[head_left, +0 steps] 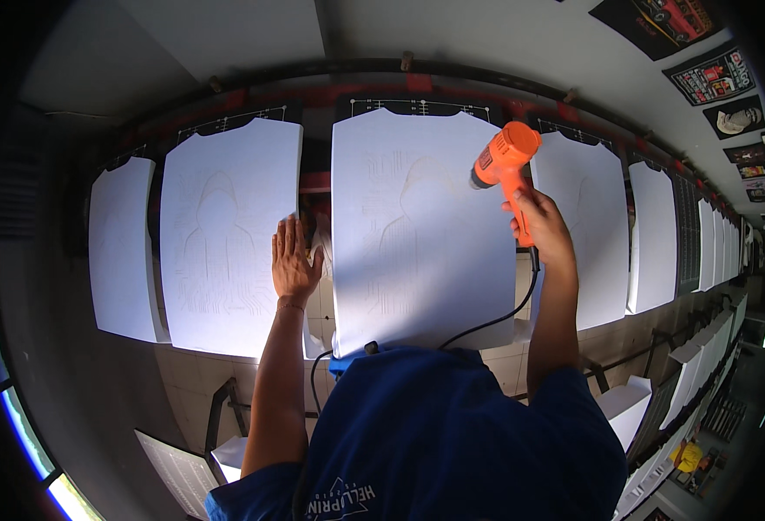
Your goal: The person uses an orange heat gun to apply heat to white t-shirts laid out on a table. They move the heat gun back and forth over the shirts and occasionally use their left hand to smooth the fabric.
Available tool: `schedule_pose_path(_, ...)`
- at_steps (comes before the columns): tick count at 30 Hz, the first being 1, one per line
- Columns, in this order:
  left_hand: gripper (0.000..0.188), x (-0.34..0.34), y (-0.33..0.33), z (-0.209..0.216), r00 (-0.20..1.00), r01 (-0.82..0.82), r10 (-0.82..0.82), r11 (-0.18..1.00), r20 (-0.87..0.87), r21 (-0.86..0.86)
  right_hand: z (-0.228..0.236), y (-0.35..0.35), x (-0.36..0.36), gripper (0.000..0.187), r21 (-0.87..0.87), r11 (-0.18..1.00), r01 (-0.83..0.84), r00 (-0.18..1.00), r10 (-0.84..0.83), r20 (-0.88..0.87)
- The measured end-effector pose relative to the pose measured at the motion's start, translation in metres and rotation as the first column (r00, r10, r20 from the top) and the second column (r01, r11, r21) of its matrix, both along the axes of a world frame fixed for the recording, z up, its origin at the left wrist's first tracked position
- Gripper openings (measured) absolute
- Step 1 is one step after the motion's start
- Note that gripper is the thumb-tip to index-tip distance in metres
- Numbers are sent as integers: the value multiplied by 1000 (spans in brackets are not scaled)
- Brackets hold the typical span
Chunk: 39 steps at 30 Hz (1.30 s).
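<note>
My right hand (538, 227) is wrapped round the handle of an orange heat gun (511, 156). Its dark nozzle points left, over the upper right part of a white shirt (426, 243) stretched on the board in front of me. Faint line artwork with a hooded figure shows on that shirt. My left hand (295, 260) lies flat with fingers stretched, at the right edge of the neighbouring white shirt (226, 217), which bears a similar faint print. From the gun's handle a black cord (521, 300) runs down to my waist.
More white shirts on boards stand in a row, one at the far left (122, 252) and others to the right (577, 234). A dark rail (330, 68) curves behind them. Posters (710, 74) hang on the right wall. Farther back at lower right is a person in yellow (685, 456).
</note>
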<state>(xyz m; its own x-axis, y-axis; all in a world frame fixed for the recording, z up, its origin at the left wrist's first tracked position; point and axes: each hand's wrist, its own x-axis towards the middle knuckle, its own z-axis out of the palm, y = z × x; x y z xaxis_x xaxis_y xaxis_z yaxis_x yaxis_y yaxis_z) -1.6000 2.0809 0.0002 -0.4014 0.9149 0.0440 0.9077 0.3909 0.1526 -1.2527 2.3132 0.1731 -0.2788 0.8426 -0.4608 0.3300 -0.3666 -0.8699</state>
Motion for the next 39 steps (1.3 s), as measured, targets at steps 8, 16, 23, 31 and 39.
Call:
schedule_pose_path(8, 70, 1, -1, 0, 1000, -1, 1, 1000, -2, -11, 3, -15, -2, 42, -73, 996, -52, 999, 52, 0)
schedule_pose_path(16, 68, 2, 0, 1, 1000, 5, -5, 1000, 6, 20, 3, -21, 4, 41, 48, 999, -3, 996, -2, 93)
schedule_pose_path(23, 68, 2, 0, 1, 1000, 12, -13, 1000, 7, 29, 3, -31, 11, 42, -110, 992, -63, 998, 65, 20)
schedule_pose_path(31, 68, 3, 2, 4, 1000, 15, -15, 1000, -1, 26, 1, -36, 28, 46, -22, 1000, 14, 997, -12, 74)
schedule_pose_path(39, 69, 2, 1, 4, 1000, 12, -12, 1000, -16, -6, 15, -53, 36, 47, -117, 993, -30, 997, 38, 66)
